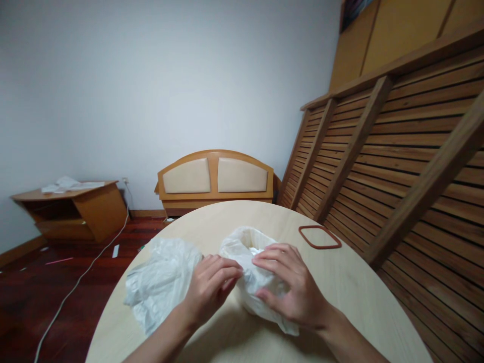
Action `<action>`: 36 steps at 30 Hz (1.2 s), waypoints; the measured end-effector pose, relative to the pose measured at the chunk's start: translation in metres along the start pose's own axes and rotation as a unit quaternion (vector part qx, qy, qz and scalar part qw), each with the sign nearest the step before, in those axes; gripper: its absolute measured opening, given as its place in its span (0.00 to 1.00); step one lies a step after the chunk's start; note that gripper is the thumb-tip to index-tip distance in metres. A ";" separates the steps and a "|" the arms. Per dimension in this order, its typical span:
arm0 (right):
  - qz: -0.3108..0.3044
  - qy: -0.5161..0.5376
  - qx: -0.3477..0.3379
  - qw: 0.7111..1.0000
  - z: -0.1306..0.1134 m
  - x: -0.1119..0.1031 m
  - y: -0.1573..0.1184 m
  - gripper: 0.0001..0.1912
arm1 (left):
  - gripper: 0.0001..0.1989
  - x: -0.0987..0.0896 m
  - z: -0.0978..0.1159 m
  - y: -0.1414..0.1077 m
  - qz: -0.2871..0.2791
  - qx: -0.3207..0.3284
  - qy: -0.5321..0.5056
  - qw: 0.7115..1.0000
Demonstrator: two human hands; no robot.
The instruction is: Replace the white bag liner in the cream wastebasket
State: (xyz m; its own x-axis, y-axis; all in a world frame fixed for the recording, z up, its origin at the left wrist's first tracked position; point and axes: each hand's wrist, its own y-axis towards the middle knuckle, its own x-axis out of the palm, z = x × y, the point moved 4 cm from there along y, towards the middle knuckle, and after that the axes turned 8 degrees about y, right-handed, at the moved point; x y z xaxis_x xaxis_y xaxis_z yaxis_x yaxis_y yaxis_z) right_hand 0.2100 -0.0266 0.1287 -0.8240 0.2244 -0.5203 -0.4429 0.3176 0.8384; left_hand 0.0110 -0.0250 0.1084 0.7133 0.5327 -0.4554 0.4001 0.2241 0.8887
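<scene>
Forearms [162, 330], cut off below, reach a white bag [251, 282] on the table [363, 302], its inside mostly hidden. The right hand [291, 282] touches it, thumb and fingers parted; the left hand's [214, 280] fingertips meet it, whether pinching I cannot tell. Leftward lies crumpled plastic [162, 282]; rightward, a brown ring [325, 247].

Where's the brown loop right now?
In the head view, the brown loop lies on the right side of the table, just beyond the right hand, near the slatted wood panel.
</scene>
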 end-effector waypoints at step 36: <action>0.169 0.123 0.006 0.978 0.007 -0.019 -0.009 0.09 | 0.06 0.009 0.002 -0.007 -0.015 -0.026 0.051 0.998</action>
State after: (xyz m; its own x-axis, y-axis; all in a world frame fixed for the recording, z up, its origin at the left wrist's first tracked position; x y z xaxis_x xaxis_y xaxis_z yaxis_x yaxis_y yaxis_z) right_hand 0.2322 -0.0270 0.1304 -0.9833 0.0900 -0.1582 -0.1283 0.2741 0.9531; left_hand 0.0158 -0.0240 0.0979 0.6382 0.6041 -0.4773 0.3887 0.2823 0.8771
